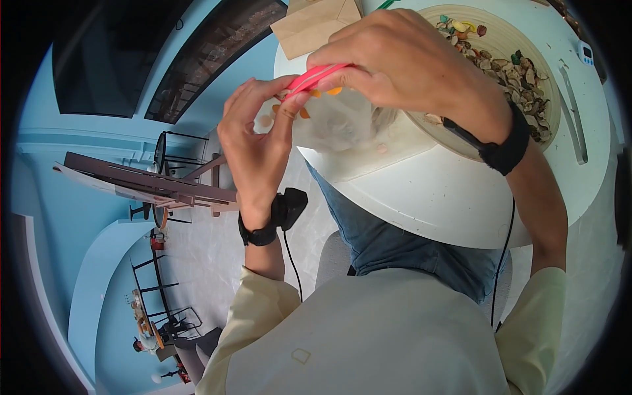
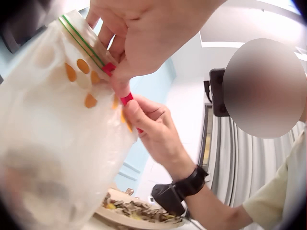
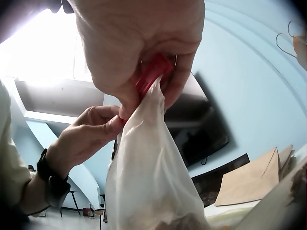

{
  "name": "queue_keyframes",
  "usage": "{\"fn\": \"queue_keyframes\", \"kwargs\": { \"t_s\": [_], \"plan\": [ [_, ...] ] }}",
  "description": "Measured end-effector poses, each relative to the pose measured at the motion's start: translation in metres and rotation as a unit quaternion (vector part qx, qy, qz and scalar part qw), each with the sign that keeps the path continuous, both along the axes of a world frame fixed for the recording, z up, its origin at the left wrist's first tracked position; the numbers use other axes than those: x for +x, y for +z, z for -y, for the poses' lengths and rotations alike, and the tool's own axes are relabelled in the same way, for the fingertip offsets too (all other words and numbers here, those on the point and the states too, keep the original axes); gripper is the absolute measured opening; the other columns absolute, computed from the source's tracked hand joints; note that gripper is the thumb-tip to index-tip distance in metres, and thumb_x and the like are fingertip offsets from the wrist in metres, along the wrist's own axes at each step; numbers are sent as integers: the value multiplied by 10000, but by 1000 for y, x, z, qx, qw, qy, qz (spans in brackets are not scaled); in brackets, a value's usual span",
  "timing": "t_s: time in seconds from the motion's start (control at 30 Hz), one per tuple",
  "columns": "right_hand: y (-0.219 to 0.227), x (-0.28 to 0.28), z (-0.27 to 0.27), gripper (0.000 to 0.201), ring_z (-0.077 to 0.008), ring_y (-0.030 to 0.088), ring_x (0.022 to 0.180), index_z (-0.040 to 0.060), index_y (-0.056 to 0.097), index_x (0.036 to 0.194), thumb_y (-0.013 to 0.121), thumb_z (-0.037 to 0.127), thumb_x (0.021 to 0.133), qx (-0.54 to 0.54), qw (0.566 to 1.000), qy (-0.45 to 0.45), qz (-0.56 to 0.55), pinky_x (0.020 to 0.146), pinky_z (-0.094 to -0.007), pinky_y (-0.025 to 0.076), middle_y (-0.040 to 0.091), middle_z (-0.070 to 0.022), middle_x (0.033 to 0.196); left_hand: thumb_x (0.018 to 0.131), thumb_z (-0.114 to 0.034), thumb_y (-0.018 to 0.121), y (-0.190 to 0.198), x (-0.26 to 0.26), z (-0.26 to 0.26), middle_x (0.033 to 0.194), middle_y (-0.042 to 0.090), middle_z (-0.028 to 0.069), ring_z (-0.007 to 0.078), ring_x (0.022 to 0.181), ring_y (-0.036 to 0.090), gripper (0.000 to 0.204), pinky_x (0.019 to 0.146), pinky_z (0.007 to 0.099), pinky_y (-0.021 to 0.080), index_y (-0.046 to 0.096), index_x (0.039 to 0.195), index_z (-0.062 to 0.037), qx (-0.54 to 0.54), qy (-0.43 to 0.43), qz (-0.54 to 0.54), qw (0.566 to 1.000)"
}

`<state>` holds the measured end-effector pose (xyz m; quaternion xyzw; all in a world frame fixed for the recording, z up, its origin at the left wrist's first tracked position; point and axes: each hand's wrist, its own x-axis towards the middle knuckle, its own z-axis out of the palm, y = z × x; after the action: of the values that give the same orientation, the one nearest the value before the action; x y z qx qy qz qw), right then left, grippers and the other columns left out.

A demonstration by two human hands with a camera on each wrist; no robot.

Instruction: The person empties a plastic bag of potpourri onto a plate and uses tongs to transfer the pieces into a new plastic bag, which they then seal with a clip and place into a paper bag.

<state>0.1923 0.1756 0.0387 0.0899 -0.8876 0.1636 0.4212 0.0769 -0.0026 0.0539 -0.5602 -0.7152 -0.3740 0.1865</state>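
Observation:
A translucent zip bag [image 2: 53,129] with orange drop-shaped prints hangs upright below both hands. Green zip lines [image 2: 79,38] run along its top, and a blurred dark mass shows inside its lower part. Across the mouth lies a red bag clip [image 1: 316,78]. My left hand [image 1: 255,135] pinches one end of the clip and the bag's edge between thumb and fingers. Further along, my right hand [image 1: 408,62] grips the clip from above, thumb against its side. In the right wrist view the bag [image 3: 148,167] narrows up to the clip.
On the white round table [image 1: 428,197] a shallow round tray [image 1: 556,85] holds many dried pieces. Metal tongs [image 1: 574,118] lie at its right, near a small white-and-blue device [image 1: 585,52]. Brown paper bags [image 1: 309,29] stand at the back. A white sheet [image 1: 368,164] lies under the bag.

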Motion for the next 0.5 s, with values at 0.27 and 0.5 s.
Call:
{"fn": "queue_keyframes", "kwargs": {
  "t_s": [0.27, 0.5],
  "plan": [
    [2, 12, -11, 177, -320, 638, 727, 87, 716, 950, 674, 204, 824, -17, 1000, 6, 19, 649, -388, 498, 683, -115, 805, 817, -190, 752, 5, -4, -1, 881, 683, 83, 228, 865, 632, 268, 834, 321, 434, 675, 1023, -37, -64, -49, 17, 997],
    [10, 20, -5, 177, -320, 638, 729, 86, 714, 946, 675, 209, 825, -31, 999, 12, 37, 651, -388, 498, 683, -115, 807, 817, -190, 749, 4, -6, 4, 876, 682, 86, 234, 833, 618, 263, 840, 328, 421, 671, 1017, -39, -79, -29, 22, 996]
  ]
}}
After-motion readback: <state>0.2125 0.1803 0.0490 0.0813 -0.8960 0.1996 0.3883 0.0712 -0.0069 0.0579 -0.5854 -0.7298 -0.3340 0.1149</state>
